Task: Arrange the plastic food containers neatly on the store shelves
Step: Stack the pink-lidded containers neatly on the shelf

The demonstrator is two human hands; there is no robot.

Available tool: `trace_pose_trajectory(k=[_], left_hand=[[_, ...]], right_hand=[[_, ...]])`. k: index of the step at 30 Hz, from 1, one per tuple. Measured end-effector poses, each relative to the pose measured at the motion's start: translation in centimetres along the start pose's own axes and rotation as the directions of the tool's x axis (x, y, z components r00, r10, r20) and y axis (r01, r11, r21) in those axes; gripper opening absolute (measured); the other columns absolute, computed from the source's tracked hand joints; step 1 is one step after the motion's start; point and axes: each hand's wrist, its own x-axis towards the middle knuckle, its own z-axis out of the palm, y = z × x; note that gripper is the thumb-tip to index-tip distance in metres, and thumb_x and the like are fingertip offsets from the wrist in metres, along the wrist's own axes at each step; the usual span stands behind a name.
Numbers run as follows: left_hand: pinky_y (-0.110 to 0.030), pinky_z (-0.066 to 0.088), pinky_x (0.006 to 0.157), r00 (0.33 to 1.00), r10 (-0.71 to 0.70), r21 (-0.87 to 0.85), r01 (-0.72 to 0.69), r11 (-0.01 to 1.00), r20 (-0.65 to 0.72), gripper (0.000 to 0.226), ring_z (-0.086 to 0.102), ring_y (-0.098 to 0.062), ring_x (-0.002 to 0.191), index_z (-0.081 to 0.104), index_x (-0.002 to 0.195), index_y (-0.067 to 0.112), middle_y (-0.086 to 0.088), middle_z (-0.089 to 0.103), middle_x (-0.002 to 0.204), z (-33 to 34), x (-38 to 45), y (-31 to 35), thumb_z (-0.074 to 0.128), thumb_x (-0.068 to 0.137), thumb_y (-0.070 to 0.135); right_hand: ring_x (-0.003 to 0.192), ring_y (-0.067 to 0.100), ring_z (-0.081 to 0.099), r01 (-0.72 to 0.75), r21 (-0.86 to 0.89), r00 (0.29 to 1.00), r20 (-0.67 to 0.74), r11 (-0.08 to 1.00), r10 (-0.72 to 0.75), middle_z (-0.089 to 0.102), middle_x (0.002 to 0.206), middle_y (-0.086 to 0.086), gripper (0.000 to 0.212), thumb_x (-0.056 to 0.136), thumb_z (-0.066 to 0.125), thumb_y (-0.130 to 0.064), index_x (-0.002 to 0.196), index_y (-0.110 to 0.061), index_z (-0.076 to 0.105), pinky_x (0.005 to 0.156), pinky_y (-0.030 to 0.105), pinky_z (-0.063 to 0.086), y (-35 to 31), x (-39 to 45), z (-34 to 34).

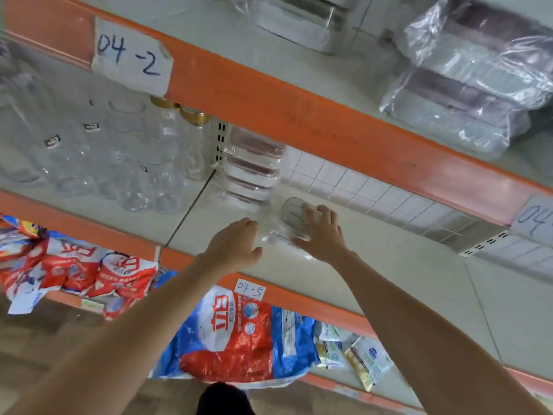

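Note:
A clear plastic food container (291,218) in a transparent wrapper lies on the middle shelf (389,265). My right hand (321,235) rests on top of it with fingers spread over the lid. My left hand (236,247) touches the wrapper's left side with relaxed fingers. Just behind stands a stack of wrapped containers with pink-brown lids (253,169). On the upper shelf lie more wrapped containers, a white one (296,22) and two grey-purple ones (466,85).
Clear glass jars and bottles (125,157), some with gold caps, fill the shelf's left half. Orange shelf edges carry paper labels "04-2" (131,55) and "04-5" (250,289). Red and blue detergent bags (239,336) lie on the lower shelf. A white wire grid (374,190) backs the middle shelf.

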Motion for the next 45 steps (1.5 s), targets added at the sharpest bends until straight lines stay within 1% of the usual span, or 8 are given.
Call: trace_pose_trajectory(k=[4,13,16,19,23,29,36,45], left_hand=[[-0.027,0.041,0.072,0.998,-0.053,-0.063,0.055,0.997,0.028,0.031,0.054,-0.02,0.095,0.049,0.112,0.006,-0.005,0.052,0.107,-0.7,-2.4,0.6,0.056,0.09,0.028],[-0.033,0.046,0.084,0.995,-0.05,-0.082,0.057,0.995,0.085,0.031,0.049,-0.024,0.104,0.048,0.11,0.003,-0.009,0.049,0.111,-1.0,-3.3,3.6,0.061,0.086,0.016],[-0.036,0.043,0.099,0.99,0.021,-0.035,-0.017,0.999,0.138,0.053,0.042,-0.025,0.122,0.042,0.128,0.002,-0.01,0.043,0.132,0.0,-1.7,4.4,0.065,0.084,0.023],[-0.036,0.017,0.118,0.957,0.131,0.112,-0.164,0.98,0.259,0.097,0.011,-0.025,0.146,0.014,0.149,0.001,-0.012,0.01,0.158,1.5,0.4,5.8,0.068,0.081,0.046],[-0.04,0.005,0.118,0.921,0.146,0.306,-0.265,0.914,0.362,0.125,0.0,-0.025,0.147,0.003,0.151,0.004,-0.01,0.0,0.159,3.6,2.5,7.8,0.073,0.066,0.062],[-0.04,0.014,0.118,0.964,0.151,0.421,-0.233,0.876,0.219,0.085,0.016,-0.026,0.142,0.011,0.149,0.006,-0.008,0.019,0.153,6.0,1.6,8.2,0.064,0.086,0.028],[-0.043,0.011,0.118,0.966,0.189,0.42,-0.247,0.873,0.176,0.083,0.024,-0.027,0.135,0.019,0.145,0.002,-0.01,0.025,0.145,5.5,1.4,7.9,0.068,0.083,0.028],[-0.038,0.028,0.106,0.956,0.226,0.482,-0.291,0.826,0.19,0.078,0.028,-0.026,0.128,0.03,0.138,0.005,-0.009,0.03,0.138,3.8,0.4,7.4,0.071,0.077,0.032]], right_hand=[[0.13,0.03,0.02,0.032,-0.087,0.997,0.077,0.996,-0.025,0.019,0.141,0.01,0.08,0.081,0.064,-0.045,0.144,-0.025,0.019,0.1,0.052,0.037,-1.4,-4.6,-0.3],[0.119,0.026,0.031,-0.044,-0.033,0.993,0.104,0.999,0.047,0.035,0.129,0.006,0.073,0.077,0.068,-0.05,0.131,-0.016,0.033,0.089,0.046,0.045,-2.8,-8.9,-2.6],[0.119,0.025,0.032,-0.145,0.012,0.986,0.084,0.989,0.143,0.036,0.129,0.004,0.08,0.072,0.072,-0.047,0.134,-0.019,0.029,0.087,0.045,0.042,-1.0,-10.8,-3.2],[0.12,0.025,0.032,-0.199,-0.057,0.972,0.117,0.978,0.204,0.035,0.132,0.004,0.094,0.071,0.073,-0.048,0.141,-0.018,0.019,0.089,0.044,0.038,1.9,-12.7,-3.5],[0.119,0.025,0.034,-0.231,-0.1,0.968,0.079,0.968,0.24,0.036,0.131,0.006,0.095,0.073,0.066,-0.058,0.142,-0.012,0.02,0.093,0.041,0.036,4.7,-14.8,-3.0],[0.118,0.026,0.033,-0.262,-0.091,0.954,0.123,0.961,0.272,0.034,0.132,0.006,0.093,0.074,0.066,-0.058,0.141,-0.011,0.022,0.093,0.04,0.037,5.7,-15.9,-2.2],[0.119,0.028,0.035,-0.267,-0.062,0.944,0.185,0.962,0.274,0.032,0.132,0.006,0.088,0.072,0.071,-0.043,0.14,-0.012,0.024,0.096,0.039,0.036,5.5,-16.2,-2.2],[0.12,0.025,0.037,-0.244,-0.055,0.961,0.121,0.968,0.249,0.032,0.132,0.006,0.092,0.071,0.072,-0.047,0.14,-0.013,0.022,0.097,0.038,0.037,5.6,-16.2,-3.4]])
